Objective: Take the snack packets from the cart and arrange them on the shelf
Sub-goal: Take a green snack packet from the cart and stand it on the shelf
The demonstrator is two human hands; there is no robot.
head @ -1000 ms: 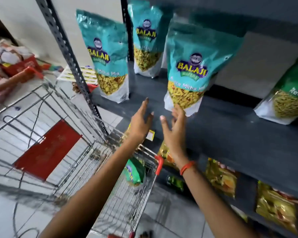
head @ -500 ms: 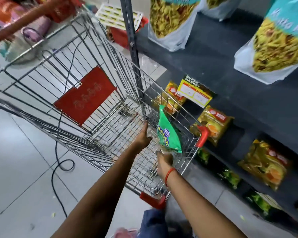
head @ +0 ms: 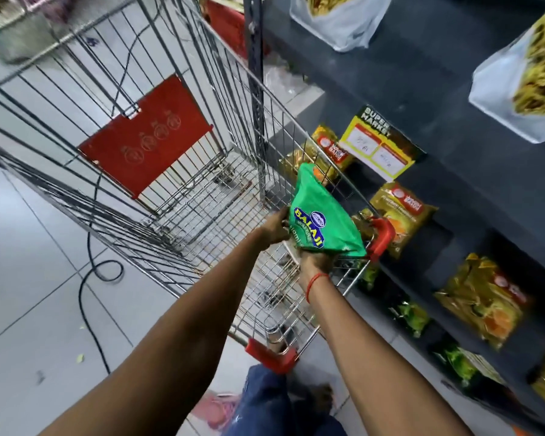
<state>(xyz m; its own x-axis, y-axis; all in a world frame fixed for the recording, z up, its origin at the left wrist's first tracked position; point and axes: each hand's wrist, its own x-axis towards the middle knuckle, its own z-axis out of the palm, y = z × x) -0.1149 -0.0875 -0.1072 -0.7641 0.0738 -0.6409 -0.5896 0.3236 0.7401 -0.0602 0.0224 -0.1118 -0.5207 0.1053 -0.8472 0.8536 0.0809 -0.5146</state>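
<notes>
A green Balaji snack packet point(head: 320, 215) is held over the near right corner of the wire cart point(head: 183, 196). My left hand point(head: 276, 226) grips its left edge. My right hand point(head: 317, 262) grips it from below, mostly hidden under the packet. The dark grey shelf point(head: 422, 83) stands to the right. Two clear-bottomed packets of yellow snack, one at the top point(head: 337, 20) and one at the right edge point(head: 526, 89), stand on it. No other packet shows in the cart basket.
A red panel point(head: 145, 133) hangs inside the cart. A yellow price tag point(head: 379, 143) sits on the shelf edge. Yellow packets point(head: 400, 215) and green packets point(head: 412, 316) fill the lower shelves. A black cable point(head: 88, 278) lies on the tiled floor.
My view dropped from the shelf to the cart. Both hands left the shelved teal packet, went down into the cart and closed on the green packet, which now sits higher and tilted.
</notes>
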